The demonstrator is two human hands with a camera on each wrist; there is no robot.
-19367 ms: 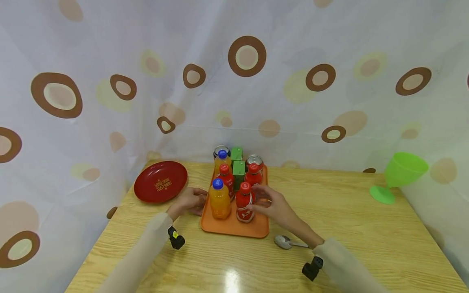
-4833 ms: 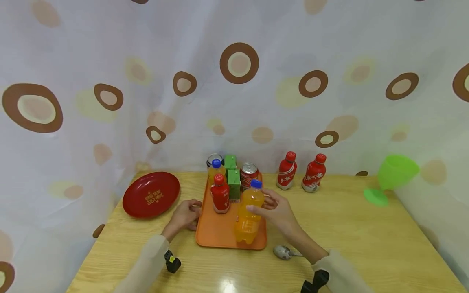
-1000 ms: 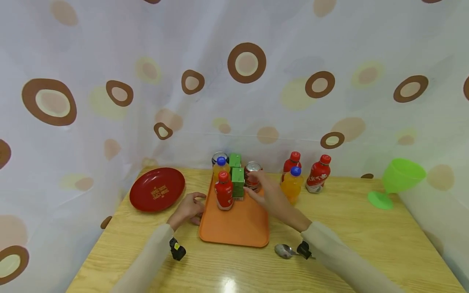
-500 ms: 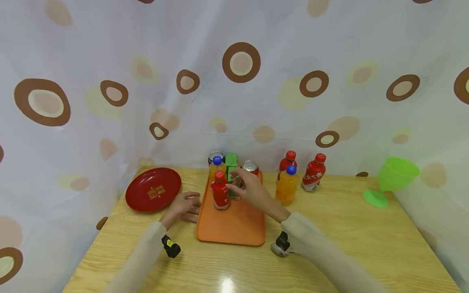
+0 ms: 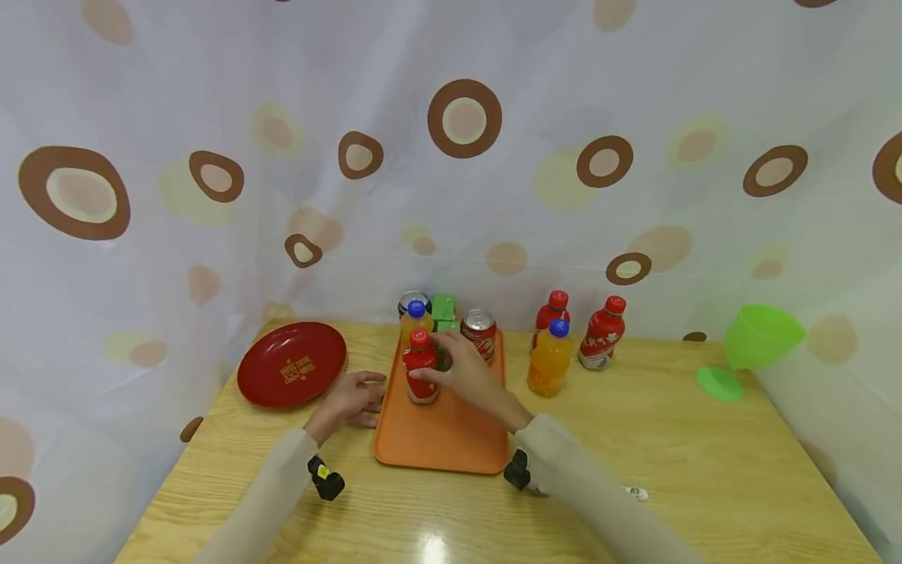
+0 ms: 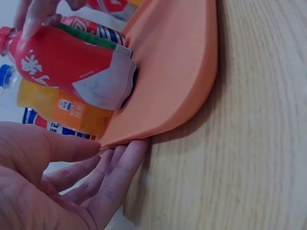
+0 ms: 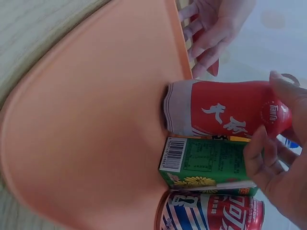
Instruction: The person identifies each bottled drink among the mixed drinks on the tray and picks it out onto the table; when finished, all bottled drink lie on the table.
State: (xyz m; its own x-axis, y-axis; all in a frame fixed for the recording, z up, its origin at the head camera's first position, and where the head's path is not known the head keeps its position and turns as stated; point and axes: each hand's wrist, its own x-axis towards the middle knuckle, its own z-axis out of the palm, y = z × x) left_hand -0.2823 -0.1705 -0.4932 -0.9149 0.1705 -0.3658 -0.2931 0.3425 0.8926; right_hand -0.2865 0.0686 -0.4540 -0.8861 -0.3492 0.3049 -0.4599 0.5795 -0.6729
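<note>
On the orange tray [image 5: 442, 439] stands a red bottle [image 5: 421, 377], upright. My right hand [image 5: 465, 372] has its thumb and fingers around the upper part of that bottle [image 7: 230, 108], as the right wrist view shows. Beside it stand a green carton [image 7: 206, 163] and a red can [image 5: 479, 333]; an orange-drink bottle [image 6: 67, 108], a dark can [image 5: 414, 299] and another green carton [image 5: 443, 306] are behind. My left hand [image 5: 352, 399] touches the tray's left edge, thumb at the rim and fingers extended [image 6: 62, 182].
Right of the tray, two red bottles [image 5: 601, 334] and an orange-drink bottle [image 5: 549, 362] stand on the table [image 5: 676, 439]. A red plate [image 5: 292, 366] lies at the left, a green goblet [image 5: 761, 337] stands far right. A spoon is mostly hidden beneath my right forearm.
Two red bottles and an orange-drink bottle went from the tray to the table over the earlier frames. Lately my right hand moved left from near the red can to the remaining red bottle.
</note>
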